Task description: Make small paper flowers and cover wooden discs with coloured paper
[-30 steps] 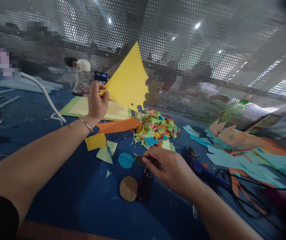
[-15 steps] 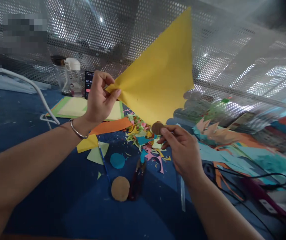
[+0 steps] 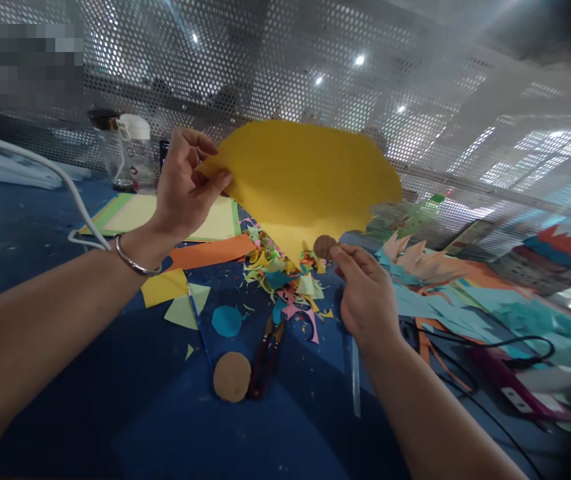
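My left hand [image 3: 188, 183] pinches one corner of a large yellow paper sheet [image 3: 305, 173], held up over the table and bending away to the right. Some of the sheet's right-hand edge is cut in scallops. Between thumb and fingers of my right hand [image 3: 365, 287] is a small brown cardboard disc [image 3: 324, 247], just below the sheet. Below lie a larger cardboard disc [image 3: 232, 377], dark-handled snips [image 3: 267, 357], a blue pencil [image 3: 199, 323] and a blue paper circle [image 3: 227, 321].
Paper scraps [image 3: 285, 273] are heaped mid-table. Stacked coloured sheets [image 3: 165, 217] and two bottles [image 3: 135, 153] stand behind my left hand. Cut teal paper [image 3: 495, 307], black cables [image 3: 490, 347] and a purple power strip [image 3: 505, 387] lie right. A white curved stand [image 3: 60, 170] rises left.
The yellow sheet's raised upper point has dropped, and the sheet now curves over, lower and wider. My left hand has shifted slightly left; the right still holds the disc.
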Available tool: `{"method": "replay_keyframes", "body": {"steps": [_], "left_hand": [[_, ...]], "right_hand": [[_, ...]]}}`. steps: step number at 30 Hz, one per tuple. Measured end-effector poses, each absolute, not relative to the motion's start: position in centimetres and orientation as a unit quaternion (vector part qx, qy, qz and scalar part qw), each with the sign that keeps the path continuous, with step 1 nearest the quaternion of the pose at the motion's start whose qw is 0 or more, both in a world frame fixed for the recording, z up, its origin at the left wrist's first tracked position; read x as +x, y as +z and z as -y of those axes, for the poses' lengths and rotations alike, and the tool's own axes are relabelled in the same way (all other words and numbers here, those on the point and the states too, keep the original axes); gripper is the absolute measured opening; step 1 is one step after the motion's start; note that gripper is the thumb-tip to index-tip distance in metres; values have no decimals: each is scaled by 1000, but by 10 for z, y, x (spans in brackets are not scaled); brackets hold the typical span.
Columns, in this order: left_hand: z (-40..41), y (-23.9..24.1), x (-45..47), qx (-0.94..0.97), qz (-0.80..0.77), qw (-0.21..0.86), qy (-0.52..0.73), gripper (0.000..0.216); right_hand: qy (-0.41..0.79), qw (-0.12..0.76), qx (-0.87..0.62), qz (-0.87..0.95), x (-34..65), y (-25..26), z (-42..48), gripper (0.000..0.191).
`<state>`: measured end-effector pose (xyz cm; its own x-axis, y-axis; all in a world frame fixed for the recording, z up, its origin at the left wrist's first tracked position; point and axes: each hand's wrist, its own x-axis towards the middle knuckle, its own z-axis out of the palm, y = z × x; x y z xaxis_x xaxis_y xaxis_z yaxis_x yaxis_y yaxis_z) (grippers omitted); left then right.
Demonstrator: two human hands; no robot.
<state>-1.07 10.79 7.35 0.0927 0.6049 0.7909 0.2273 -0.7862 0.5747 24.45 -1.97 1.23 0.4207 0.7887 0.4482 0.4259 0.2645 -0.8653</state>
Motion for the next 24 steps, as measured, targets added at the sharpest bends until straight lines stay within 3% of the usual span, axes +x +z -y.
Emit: {"method": "replay_keyframes", "body": {"steps": [3,9,12,15,19,24], "left_hand": [[-110,74,-13,720,-282,220,594,34],[-112,67,-1,600,-257,410,638,43],[-103,52,15,490,-194,550,648,34],[-84,33,30,424,-230,691,538,24],[-62,18,39,415,-240,771,419,22],[-53,23,38,386,-241,803,384,25]], "right_hand": [[240,684,-545,422,235,16,19,16],[286,690,-502,436,230,16,19,17],[277,700,-493,436,232,13,18,16],[266,694,-498,446,233,11,19,16],[227,671,-524,473,231,12,21,16],[221,627,-560,495,230,11,23,21]]}}
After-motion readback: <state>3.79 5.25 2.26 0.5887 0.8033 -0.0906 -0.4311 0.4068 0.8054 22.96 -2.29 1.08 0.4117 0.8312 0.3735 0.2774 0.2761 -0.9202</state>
